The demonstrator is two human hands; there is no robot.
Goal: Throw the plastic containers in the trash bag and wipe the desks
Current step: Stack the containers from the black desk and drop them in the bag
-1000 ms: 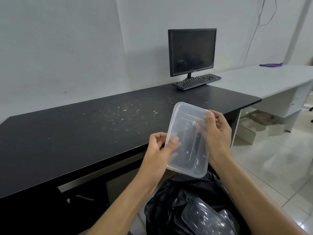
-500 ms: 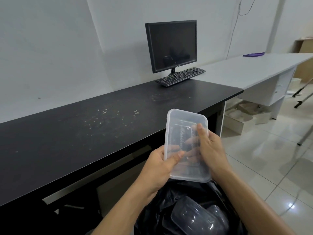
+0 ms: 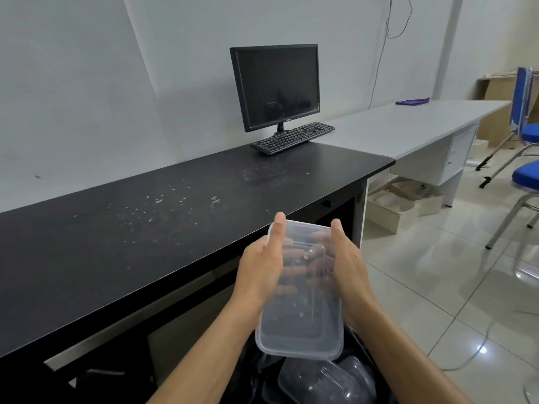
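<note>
Holding the container (image 3: 300,325) by both long sides, we are bringing it down toward the bag (image 3: 256,374). The left grip (image 3: 262,269) is pinching the left edge, thumb on top and fingers underneath, where we are seeing them through the clear plastic. The right grip (image 3: 347,266) is doing the same on the right edge. Both are pressed onto the container; neither one is spread.

A moment ago the container was standing more upright and higher, in front of the tabletop edge, with the fingers lying over its face. Now it is lying flatter, tilted with its near end down, and this end is hanging just above the mouth of the bag. Other clear containers (image 3: 320,380) are already lying inside the bag, right below it.

We are judging from this that the release is close: opening both grips should let it slide in on top of the others. It is looking light and smooth, so it could glance off the pile and land beside the bag.

The wiping is not yet begun. The black tabletop (image 3: 145,243) is showing pale crumbs (image 3: 157,199) and a dull smear near the keyboard (image 3: 291,138). The white tabletop (image 3: 408,123) beyond is carrying a purple thing (image 3: 412,101); we cannot tell what it is.
</note>
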